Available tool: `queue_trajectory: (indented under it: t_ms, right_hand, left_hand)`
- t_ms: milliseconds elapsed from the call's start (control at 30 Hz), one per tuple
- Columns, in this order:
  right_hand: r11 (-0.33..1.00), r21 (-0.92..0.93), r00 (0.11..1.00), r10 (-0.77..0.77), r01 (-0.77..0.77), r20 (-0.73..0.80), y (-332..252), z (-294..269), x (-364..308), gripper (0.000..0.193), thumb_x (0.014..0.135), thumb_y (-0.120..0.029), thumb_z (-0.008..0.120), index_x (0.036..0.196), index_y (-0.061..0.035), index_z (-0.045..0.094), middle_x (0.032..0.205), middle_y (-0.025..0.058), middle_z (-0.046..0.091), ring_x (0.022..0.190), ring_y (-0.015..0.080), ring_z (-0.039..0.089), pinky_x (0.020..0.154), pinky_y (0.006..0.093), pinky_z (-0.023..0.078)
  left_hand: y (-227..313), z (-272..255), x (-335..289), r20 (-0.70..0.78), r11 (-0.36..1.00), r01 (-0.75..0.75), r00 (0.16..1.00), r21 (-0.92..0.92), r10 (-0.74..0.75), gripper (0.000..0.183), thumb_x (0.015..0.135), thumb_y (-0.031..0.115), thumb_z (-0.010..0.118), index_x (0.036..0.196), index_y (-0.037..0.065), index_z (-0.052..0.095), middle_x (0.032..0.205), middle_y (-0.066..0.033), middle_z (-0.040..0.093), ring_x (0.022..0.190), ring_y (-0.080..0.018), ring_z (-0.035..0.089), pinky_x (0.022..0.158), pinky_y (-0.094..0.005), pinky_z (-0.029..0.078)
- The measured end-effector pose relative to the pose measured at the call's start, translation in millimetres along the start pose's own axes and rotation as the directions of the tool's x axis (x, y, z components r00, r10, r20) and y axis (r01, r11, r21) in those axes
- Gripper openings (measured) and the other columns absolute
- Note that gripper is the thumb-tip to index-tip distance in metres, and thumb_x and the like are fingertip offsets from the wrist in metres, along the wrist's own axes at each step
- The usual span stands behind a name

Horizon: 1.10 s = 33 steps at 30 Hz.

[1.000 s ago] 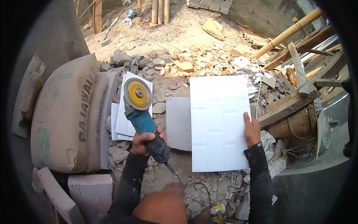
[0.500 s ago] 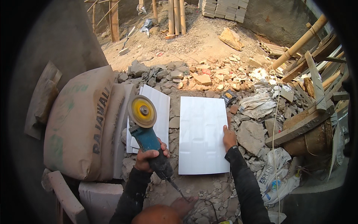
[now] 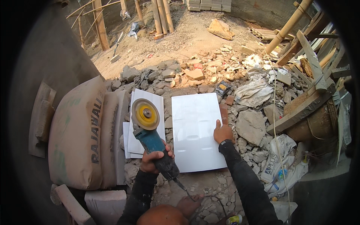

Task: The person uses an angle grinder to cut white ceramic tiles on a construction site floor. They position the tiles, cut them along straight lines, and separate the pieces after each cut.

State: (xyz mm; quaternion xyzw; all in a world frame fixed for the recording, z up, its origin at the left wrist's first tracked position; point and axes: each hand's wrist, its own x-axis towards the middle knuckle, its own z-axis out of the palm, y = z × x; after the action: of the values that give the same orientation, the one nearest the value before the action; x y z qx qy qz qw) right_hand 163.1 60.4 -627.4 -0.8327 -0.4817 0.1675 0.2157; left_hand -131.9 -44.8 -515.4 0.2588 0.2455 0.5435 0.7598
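Observation:
My left hand [image 3: 153,159] is wrapped around the body of an angle grinder [image 3: 153,144], teal and black. Its yellow-centred disc [image 3: 146,114] points up and away from me, above several stacked white tiles [image 3: 159,129] on the left. Straight ahead lies a large glossy white tile [image 3: 197,131], apart from the disc. At that tile's right edge, my right hand [image 3: 223,134] grips with the thumb on top; the other fingers are partly hidden. A reddish-brown piece [image 3: 224,113] shows beside and partly beneath the tile.
Full brown sacks [image 3: 77,138] stand at left, with pale blocks [image 3: 105,204] in front. Broken rubble [image 3: 251,127] covers the ground at right, near a bucket [image 3: 315,123] under timber. The grinder's cord [image 3: 215,198] runs near my bare foot [image 3: 189,205]. Bamboo poles [image 3: 163,17] stand farther back.
The view has shifted, so the scene sits a little differently. The white tile appears slightly turned, and more of the reddish-brown piece shows at its right edge. Both hands keep their holds.

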Motion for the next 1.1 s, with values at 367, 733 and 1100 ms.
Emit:
queue_trajectory:
  t_ms: [367, 733, 1100]
  right_hand:
    - [0.983, 0.182, 0.999, 0.032, -0.029, -0.017, 1.2, 15.8, 27.5, 0.071, 0.104, -0.051, 0.038, 0.086, 0.0087, 0.072, 0.090, 0.0321, 0.068, 0.084, 0.0473, 0.066, 0.079, 0.0537, 0.051]
    - [0.978, 0.202, 0.999, -0.047, 0.043, 0.014, 1.3, 17.4, 35.8, 0.069, 0.105, -0.051, 0.034, 0.104, 0.0089, 0.070, 0.103, 0.0334, 0.067, 0.095, 0.0509, 0.064, 0.089, 0.0560, 0.048]
    - [0.962, 0.219, 0.951, -0.098, 0.166, -0.292, -1.9, -22.0, -13.2, 0.052, 0.102, -0.043, 0.054, 0.106, 0.0071, 0.065, 0.098, 0.0251, 0.068, 0.086, 0.0411, 0.066, 0.076, 0.0519, 0.050]
  left_hand:
    - [-17.6, 20.3, 2.1, -0.009, 0.994, 0.086, 0.996, 0.067, -0.086, 0.044, 0.068, 0.011, 0.069, 0.108, 0.000, 0.054, 0.094, -0.0116, 0.059, 0.087, -0.0265, 0.062, 0.087, -0.0458, 0.052]
    - [-18.6, 17.1, 6.8, -0.041, 0.989, 0.107, 0.994, 0.101, -0.103, 0.044, 0.069, 0.009, 0.070, 0.108, 0.001, 0.054, 0.096, -0.0119, 0.061, 0.088, -0.0267, 0.063, 0.087, -0.0461, 0.053]
    - [-28.2, 34.6, 33.7, -0.129, 0.958, 0.139, 0.986, 0.250, -0.109, 0.031, 0.075, 0.006, 0.066, 0.103, -0.002, 0.056, 0.092, -0.0121, 0.063, 0.084, -0.0265, 0.066, 0.081, -0.0423, 0.057]
